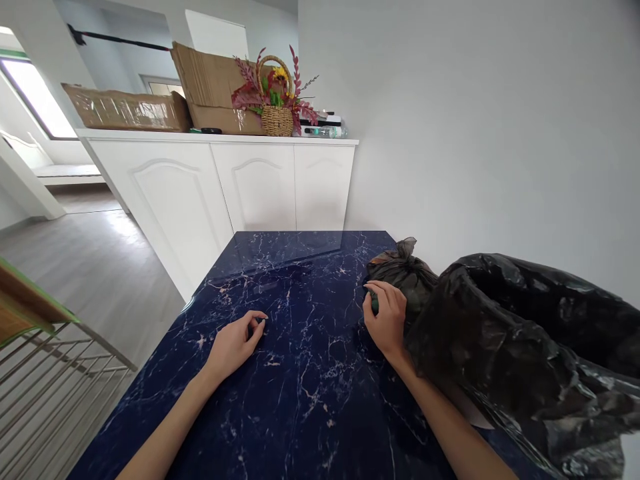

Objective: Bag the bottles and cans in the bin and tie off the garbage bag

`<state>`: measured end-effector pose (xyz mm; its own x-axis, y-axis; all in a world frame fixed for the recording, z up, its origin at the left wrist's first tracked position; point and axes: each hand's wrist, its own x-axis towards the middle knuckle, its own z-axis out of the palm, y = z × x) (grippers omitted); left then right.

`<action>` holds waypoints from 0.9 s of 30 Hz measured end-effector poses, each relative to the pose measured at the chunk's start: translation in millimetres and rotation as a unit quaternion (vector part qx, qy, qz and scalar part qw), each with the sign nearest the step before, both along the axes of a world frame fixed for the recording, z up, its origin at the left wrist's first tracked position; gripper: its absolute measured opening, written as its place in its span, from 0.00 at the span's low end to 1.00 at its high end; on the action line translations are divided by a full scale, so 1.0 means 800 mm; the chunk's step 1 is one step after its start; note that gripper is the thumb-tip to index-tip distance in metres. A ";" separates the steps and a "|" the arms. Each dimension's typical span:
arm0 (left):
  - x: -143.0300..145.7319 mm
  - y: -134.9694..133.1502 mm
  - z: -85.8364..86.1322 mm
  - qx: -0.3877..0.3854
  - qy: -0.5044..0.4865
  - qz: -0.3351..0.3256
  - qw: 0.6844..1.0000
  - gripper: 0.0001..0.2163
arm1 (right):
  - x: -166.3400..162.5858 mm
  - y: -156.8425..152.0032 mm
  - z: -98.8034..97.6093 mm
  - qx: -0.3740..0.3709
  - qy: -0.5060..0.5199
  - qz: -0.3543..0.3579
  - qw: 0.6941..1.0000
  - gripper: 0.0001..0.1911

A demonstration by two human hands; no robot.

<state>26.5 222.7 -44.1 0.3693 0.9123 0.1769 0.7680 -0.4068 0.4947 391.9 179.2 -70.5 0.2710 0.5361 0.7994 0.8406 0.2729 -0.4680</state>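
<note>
Nearest: a large crumpled black plastic bag (pixel 525 347) lies along the right side of the dark blue marble-patterned table top (pixel 300 400), with its glossy folds over the person's right forearm.
Right hand (pixel 386 321): palm down at the bag's left edge, fingers bent and closed over a small green object (pixel 375 305), of which only a sliver shows between thumb and fingers.
Beyond it: a smaller knotted black plastic bag (pixel 403 270) touches the right fingertips, its tied top pointing up, and it lies against the large bag.
Left hand (pixel 234 343): rests on bare table well apart from the right hand, fingers loosely curled, with a tiny dark speck (pixel 261 322) at the forefinger tip. I cannot tell whether it is gripped.
Between the hands: only veined table surface.
In the way: the two bags block the table's right side, and the white wall (pixel 475 133) stands close behind them.
Far end: a white three-door cabinet (pixel 225 187) meets the table's back edge.
On the cabinet: a woven wicker basket of red and yellow flowers (pixel 277 100), tall brown cardboard sheets (pixel 210 80), a flat brown cardboard box wrapped in film (pixel 125 110) and a clear plastic bottle on its side (pixel 327 132).
Left edge: a grey wire rack (pixel 50 393) under a wooden board with a green rim (pixel 25 307), over grey plank floor.
</note>
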 end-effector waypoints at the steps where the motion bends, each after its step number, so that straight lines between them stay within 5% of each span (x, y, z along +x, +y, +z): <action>1: 0.000 0.000 0.000 0.002 0.001 0.000 1.000 0.20 | 0.002 0.001 0.000 0.005 -0.012 -0.001 1.000 0.13; 16: -0.002 0.000 -0.003 0.016 -0.005 -0.007 1.000 0.20 | 0.034 0.003 -0.003 0.020 -0.059 -0.071 0.995 0.14; 27: 0.000 -0.003 0.000 0.024 0.003 -0.006 1.000 0.19 | 0.041 0.015 -0.039 -0.068 -0.123 -0.154 0.978 0.18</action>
<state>26.5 220.5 -44.3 0.3808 0.8984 0.2188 0.7657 -0.4391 0.4700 424.7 190.8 -101.8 0.2446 0.5658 0.7874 0.9649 -0.0617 -0.2554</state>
